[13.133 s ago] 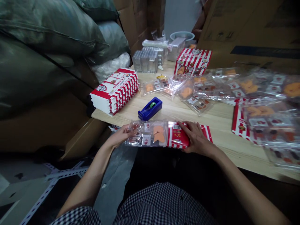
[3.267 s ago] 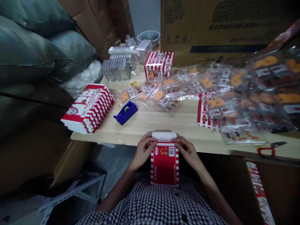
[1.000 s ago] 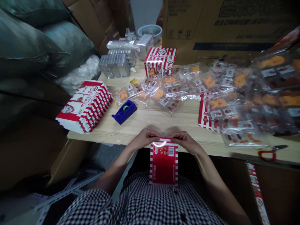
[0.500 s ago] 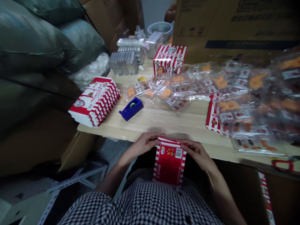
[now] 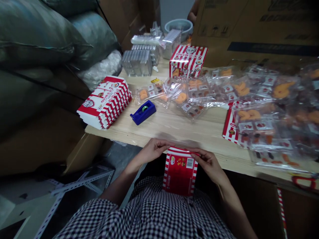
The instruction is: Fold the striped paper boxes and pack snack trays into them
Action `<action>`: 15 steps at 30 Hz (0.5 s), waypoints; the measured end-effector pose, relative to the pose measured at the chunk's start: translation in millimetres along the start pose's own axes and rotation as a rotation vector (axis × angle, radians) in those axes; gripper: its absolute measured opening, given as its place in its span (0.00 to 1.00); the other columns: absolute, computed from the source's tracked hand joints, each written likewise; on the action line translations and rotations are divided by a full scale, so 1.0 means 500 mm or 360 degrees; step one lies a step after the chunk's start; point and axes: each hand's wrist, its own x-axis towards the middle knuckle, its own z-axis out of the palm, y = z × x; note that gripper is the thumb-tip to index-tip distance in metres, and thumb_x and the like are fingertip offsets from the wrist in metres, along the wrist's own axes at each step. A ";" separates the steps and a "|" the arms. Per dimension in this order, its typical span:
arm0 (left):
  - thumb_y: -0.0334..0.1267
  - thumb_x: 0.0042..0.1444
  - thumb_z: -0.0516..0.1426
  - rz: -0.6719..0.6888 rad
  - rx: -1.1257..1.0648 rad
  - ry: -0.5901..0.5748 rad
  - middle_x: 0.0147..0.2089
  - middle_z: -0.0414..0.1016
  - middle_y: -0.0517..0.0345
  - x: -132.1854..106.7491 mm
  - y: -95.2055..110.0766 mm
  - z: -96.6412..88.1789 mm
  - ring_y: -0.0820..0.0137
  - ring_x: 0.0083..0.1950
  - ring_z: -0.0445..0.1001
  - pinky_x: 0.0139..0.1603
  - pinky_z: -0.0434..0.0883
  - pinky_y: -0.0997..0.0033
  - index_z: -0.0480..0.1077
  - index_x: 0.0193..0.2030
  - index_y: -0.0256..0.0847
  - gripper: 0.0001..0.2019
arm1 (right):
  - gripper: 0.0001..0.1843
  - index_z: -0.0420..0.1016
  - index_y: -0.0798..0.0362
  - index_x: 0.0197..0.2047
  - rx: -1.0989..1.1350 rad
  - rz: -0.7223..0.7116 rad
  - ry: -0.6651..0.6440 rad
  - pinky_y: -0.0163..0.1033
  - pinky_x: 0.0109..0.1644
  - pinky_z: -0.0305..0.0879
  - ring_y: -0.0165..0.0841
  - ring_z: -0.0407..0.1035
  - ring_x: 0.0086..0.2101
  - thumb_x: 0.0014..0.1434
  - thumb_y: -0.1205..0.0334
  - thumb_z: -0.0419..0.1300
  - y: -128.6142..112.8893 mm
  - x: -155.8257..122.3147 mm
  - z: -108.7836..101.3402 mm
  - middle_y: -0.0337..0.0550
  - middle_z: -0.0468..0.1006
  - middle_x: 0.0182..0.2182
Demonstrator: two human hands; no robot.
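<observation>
A red cardboard box (image 5: 179, 176) with striped red-and-white borders and a barcode stands against my lap at the table's front edge. My left hand (image 5: 156, 149) pinches its upper left corner between thumb and fingers. At the upper right corner, my right hand (image 5: 206, 161) grips the box with the thumb on the face towards me and the fingers behind. The far side of the box is hidden. Beyond it on the table lies a blue tape dispenser (image 5: 143, 113) with a green roll. To its left is a stack of flattened striped boxes (image 5: 104, 101).
Clear packs of orange toy food (image 5: 249, 115) cover the right side of the table (image 5: 171, 127). A made-up striped box (image 5: 188, 61) stands behind, near stacked clear plastic trays (image 5: 136, 63) and a pale basin (image 5: 178, 26). Red-handled scissors (image 5: 303, 181) lie at the right edge.
The view has shifted slightly, so the table's things appear a little further right and higher. My left hand has moved slightly at the box's top edge; both hands still hold it.
</observation>
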 end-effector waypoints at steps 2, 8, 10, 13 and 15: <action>0.43 0.65 0.57 0.0028 0.0035 -0.0038 0.55 0.81 0.51 -0.009 0.008 -0.003 0.60 0.55 0.79 0.59 0.73 0.61 0.77 0.57 0.42 0.17 | 0.17 0.81 0.43 0.53 -0.0008 -0.0011 0.0034 0.45 0.55 0.71 0.39 0.78 0.48 0.63 0.52 0.65 0.007 -0.001 0.002 0.43 0.84 0.49; 0.41 0.60 0.63 0.0078 0.0162 0.0046 0.57 0.80 0.52 -0.034 0.026 0.004 0.59 0.57 0.79 0.60 0.74 0.60 0.77 0.57 0.44 0.18 | 0.15 0.81 0.43 0.52 -0.0057 -0.0057 0.0041 0.44 0.56 0.69 0.39 0.76 0.51 0.64 0.53 0.64 0.011 0.002 0.007 0.43 0.83 0.50; 0.40 0.61 0.61 0.0118 0.0224 0.0085 0.56 0.80 0.53 -0.038 0.028 0.008 0.60 0.57 0.79 0.61 0.73 0.59 0.78 0.56 0.46 0.16 | 0.14 0.82 0.43 0.52 -0.0109 -0.0105 0.0037 0.44 0.57 0.69 0.39 0.75 0.52 0.64 0.53 0.64 0.010 0.004 0.009 0.43 0.82 0.51; 0.40 0.62 0.60 0.0164 0.0276 0.0113 0.55 0.81 0.54 -0.042 0.021 0.008 0.61 0.57 0.79 0.61 0.73 0.58 0.79 0.54 0.48 0.14 | 0.15 0.81 0.43 0.53 -0.0147 -0.0152 0.0037 0.43 0.56 0.69 0.39 0.75 0.53 0.63 0.53 0.65 0.013 0.006 0.012 0.43 0.81 0.53; 0.40 0.62 0.61 0.0139 0.0200 0.0106 0.54 0.81 0.54 -0.045 0.010 0.008 0.61 0.56 0.79 0.61 0.73 0.58 0.80 0.52 0.47 0.13 | 0.15 0.81 0.43 0.53 -0.0153 -0.0165 0.0032 0.44 0.57 0.70 0.40 0.75 0.53 0.63 0.53 0.65 0.016 0.005 0.016 0.43 0.81 0.53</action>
